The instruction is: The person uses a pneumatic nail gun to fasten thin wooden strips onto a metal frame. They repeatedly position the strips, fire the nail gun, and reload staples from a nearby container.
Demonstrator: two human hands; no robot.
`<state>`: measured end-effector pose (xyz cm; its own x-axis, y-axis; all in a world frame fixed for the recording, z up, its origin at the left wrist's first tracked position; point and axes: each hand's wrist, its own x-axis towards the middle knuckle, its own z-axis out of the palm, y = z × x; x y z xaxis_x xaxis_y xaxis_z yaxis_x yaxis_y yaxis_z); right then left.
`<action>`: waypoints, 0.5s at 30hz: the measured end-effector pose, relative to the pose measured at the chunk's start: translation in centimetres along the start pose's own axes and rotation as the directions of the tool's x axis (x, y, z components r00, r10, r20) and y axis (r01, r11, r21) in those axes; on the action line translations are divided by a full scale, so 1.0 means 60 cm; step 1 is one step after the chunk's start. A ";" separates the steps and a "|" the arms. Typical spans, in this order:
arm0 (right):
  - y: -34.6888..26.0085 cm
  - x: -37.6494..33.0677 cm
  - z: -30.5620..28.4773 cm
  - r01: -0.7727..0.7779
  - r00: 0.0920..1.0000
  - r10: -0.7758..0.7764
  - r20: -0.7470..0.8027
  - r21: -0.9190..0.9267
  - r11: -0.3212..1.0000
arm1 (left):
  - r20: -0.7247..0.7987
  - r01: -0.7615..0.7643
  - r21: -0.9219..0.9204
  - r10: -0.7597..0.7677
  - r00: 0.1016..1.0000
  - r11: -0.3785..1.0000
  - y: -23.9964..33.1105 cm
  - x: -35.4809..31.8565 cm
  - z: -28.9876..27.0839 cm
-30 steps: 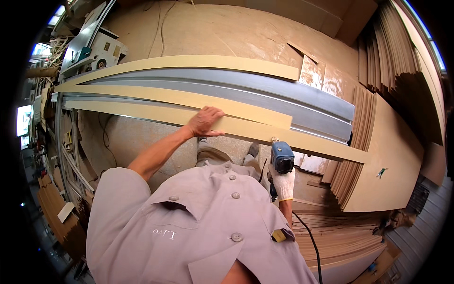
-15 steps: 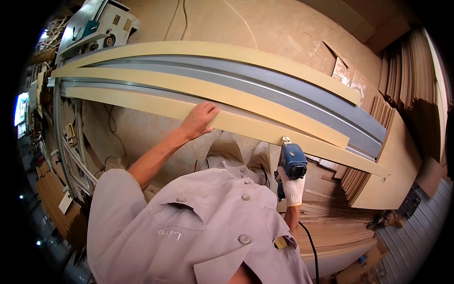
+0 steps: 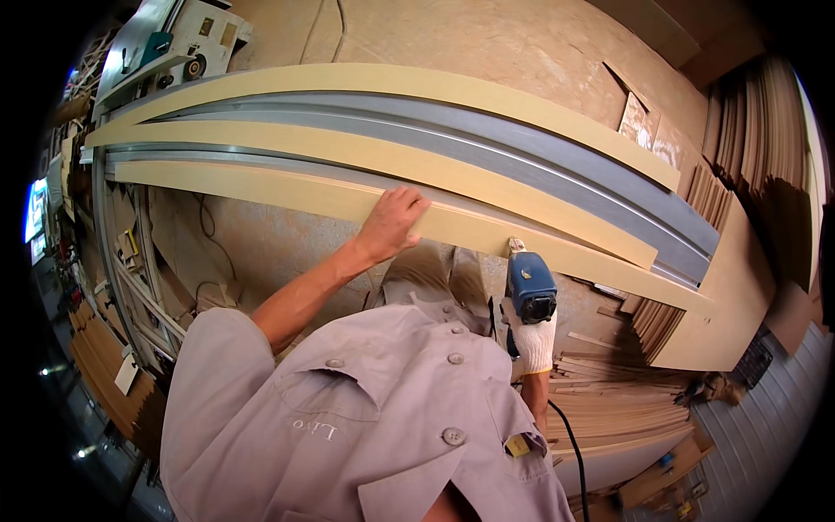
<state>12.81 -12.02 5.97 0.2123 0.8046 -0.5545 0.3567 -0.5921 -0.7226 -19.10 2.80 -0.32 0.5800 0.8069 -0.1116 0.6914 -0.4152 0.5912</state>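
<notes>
A long, pale yellow board (image 3: 252,193) lies nearest me along the near edge of the metal rails. My bare left hand (image 3: 396,222) is closed over its edge near the middle, thumb on the near side and fingers over the top. In my right hand (image 3: 529,344), which wears a white knitted glove, is a blue corded power tool (image 3: 531,283). Its small metal tip meets the board's near edge, to the right of my left hand. The fingers round the tool's handle are partly hidden.
Two more pale strips, a middle one (image 3: 391,152) and a far one (image 3: 417,87), rest on the grey metal rails (image 3: 539,178). Stacked brown boards (image 3: 748,130) stand at the right. A white machine (image 3: 204,39) is at the far left. A black cord (image 3: 574,444) trails beside me.
My left hand has shifted right along the near board. The power tool has moved slightly left along its edge, so hand and tool are closer together. The view has also shifted a little.
</notes>
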 end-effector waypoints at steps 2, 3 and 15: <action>-0.008 0.001 -0.002 0.001 1.000 -0.001 0.001 -0.001 1.000 | -0.004 -0.002 -0.012 0.002 1.000 1.000 -0.001 -0.002 0.000; -0.014 0.001 -0.003 -0.001 1.000 0.001 -0.005 0.018 1.000 | -0.006 -0.018 -0.012 0.018 1.000 1.000 0.000 -0.002 -0.003; -0.033 -0.001 -0.017 -0.003 1.000 0.005 -0.013 0.152 0.988 | -0.058 -0.093 -0.117 0.087 0.995 0.989 0.115 0.076 0.099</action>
<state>13.00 -10.87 7.87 0.2262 0.8022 -0.5526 0.2138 -0.5943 -0.7753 -9.12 1.12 -1.50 0.6118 0.7909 -0.0135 0.5795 -0.4366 0.6881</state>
